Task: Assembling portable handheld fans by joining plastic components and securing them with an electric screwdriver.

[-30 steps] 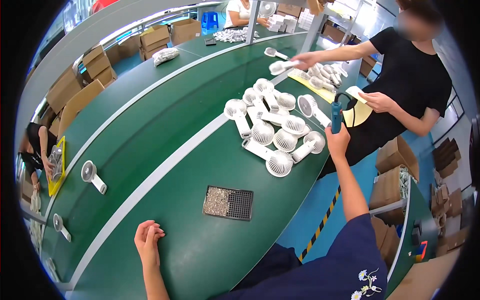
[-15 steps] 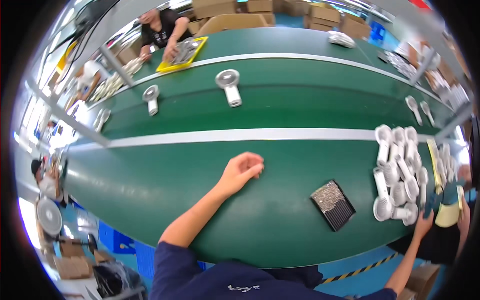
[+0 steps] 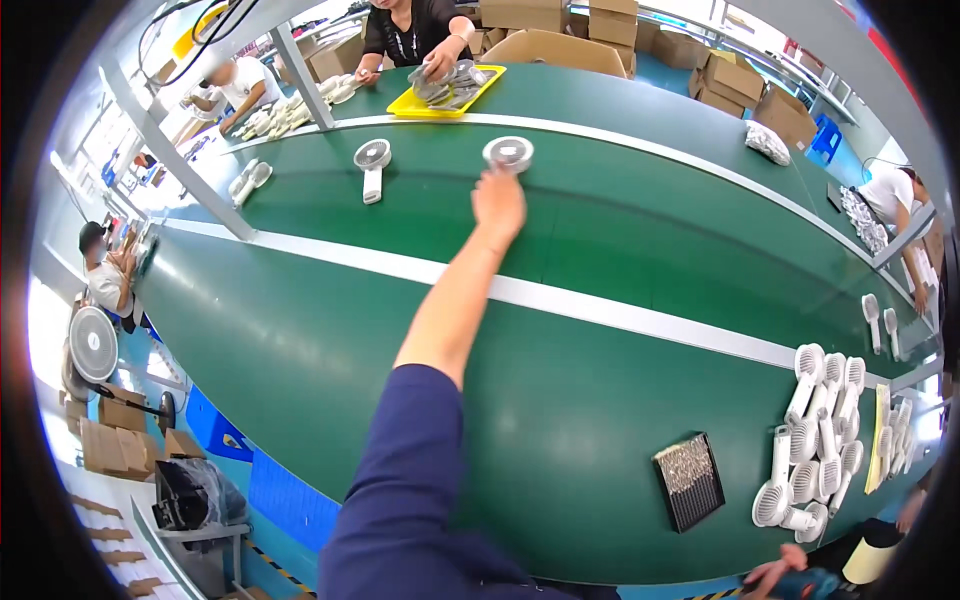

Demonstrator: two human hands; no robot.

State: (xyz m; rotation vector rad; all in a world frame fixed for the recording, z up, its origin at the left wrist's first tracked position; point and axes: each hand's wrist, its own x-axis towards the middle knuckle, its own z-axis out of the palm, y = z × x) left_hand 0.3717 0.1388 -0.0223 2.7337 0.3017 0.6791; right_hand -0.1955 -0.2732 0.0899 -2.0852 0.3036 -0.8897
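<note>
A white handheld fan (image 3: 508,153) with a round head lies on the far green strip. My left hand (image 3: 498,207) reaches out over the white divider and is closed around its handle, which is mostly hidden. At the lower right edge, my right hand (image 3: 772,574) is partly cut off by the picture's rim; its fingers curl against a dark teal tool (image 3: 812,584), only part of which shows. Between my arms on the near surface lies a black ribbed tray (image 3: 692,492), with many small metal pieces (image 3: 686,463) across its upper part.
Several white handheld fans (image 3: 803,466) crowd the near right, beside a yellow strip (image 3: 878,438). Another fan (image 3: 373,168) lies left of my hand. Beyond, a co-worker (image 3: 415,35) handles things in a yellow tray (image 3: 480,92). A white divider (image 3: 600,306) and grey posts (image 3: 165,155) frame the bench.
My left hand has moved forward from the near surface across the divider and taken hold of the fan's handle. The view has turned, and my right hand now appears lower.
</note>
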